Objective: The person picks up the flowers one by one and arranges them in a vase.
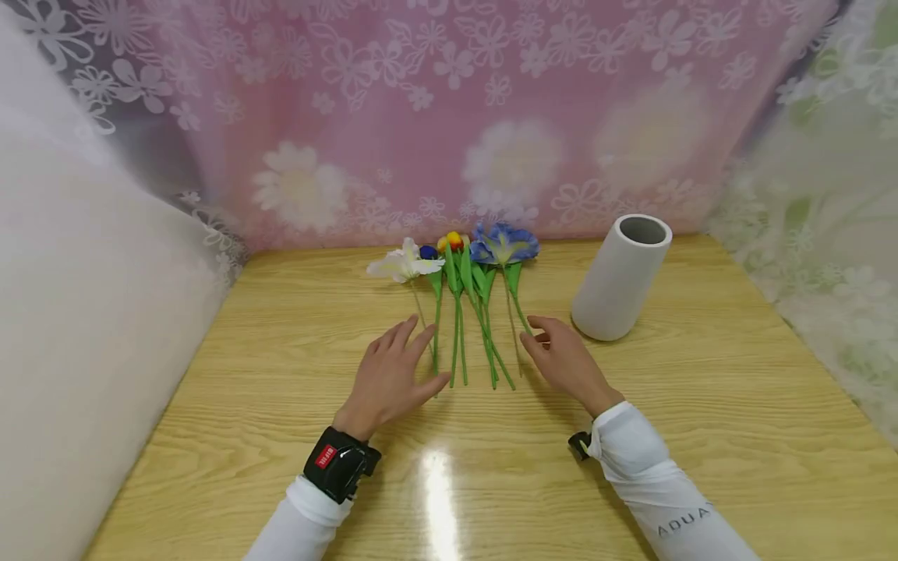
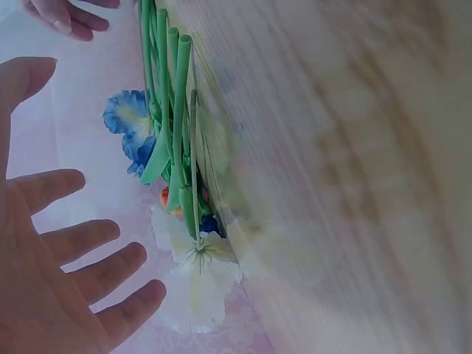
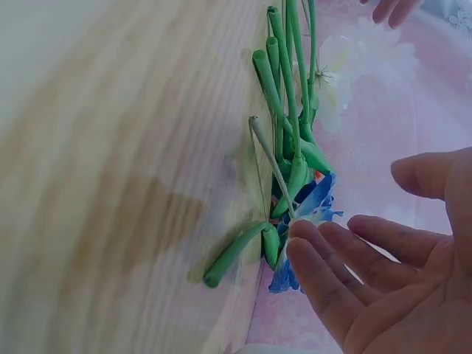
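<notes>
Artificial flowers lie in a loose row on the wooden table, their green stems (image 1: 459,343) pointing toward me. A white flower (image 1: 405,263) is at the left end, and a large blue flower (image 1: 503,245) is toward the right. Between them sit a small dark blue bloom (image 1: 429,252) and red-yellow blooms (image 1: 454,241). My left hand (image 1: 393,378) hovers with spread fingers by the leftmost stems, palm bare in the left wrist view. My right hand (image 1: 564,358) has its fingertips close to the rightmost stem (image 3: 234,254), fingers loosely bent and thumb apart, holding nothing.
A white tapered vase (image 1: 620,280) stands upright at the back right, beyond my right hand. Behind the wooden table (image 1: 505,475) hangs a pink floral curtain (image 1: 421,140). A pale wall (image 1: 91,257) borders the left side, and a green-patterned cloth (image 1: 828,257) the right.
</notes>
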`<state>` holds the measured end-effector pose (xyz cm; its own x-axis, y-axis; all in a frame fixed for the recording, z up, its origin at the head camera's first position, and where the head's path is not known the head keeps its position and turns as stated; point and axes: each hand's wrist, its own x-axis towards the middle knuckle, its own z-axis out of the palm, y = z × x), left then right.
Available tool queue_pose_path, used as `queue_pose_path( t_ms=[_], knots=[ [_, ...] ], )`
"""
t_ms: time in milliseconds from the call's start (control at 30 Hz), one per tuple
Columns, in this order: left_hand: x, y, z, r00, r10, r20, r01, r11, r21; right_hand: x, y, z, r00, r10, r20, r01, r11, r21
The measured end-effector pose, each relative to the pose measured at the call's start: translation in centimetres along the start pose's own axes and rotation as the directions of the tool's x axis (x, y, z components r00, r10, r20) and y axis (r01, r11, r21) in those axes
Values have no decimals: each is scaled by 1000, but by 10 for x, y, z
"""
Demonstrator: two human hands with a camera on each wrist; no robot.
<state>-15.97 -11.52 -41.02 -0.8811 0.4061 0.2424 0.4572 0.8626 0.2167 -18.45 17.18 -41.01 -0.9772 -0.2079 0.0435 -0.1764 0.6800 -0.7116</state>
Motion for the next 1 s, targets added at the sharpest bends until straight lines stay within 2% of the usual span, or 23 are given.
queue_pose_path(
  t_ms=[133, 300, 667, 900, 1000],
  knots=[
    [7, 3, 0, 1000, 1, 16, -1, 1000, -1, 9, -1, -4, 999, 36, -2, -36, 999, -14],
    [14, 7, 3, 999, 9, 40, -10, 1000, 16, 23, -3, -7, 997, 67, 32, -66, 998, -24],
    [17, 8, 10, 998, 24, 61, -26, 999, 42, 46, 4, 10, 996, 83, 38, -82, 996, -31],
    [22, 7, 12, 998, 34, 46, -36, 998, 44, 58, 6, 13, 982, 164, 92, -172, 981, 85],
    [21, 8, 12, 999, 25, 41, -27, 999, 39, 61, 7, 14, 979, 179, 93, -188, 978, 94]
  ],
)
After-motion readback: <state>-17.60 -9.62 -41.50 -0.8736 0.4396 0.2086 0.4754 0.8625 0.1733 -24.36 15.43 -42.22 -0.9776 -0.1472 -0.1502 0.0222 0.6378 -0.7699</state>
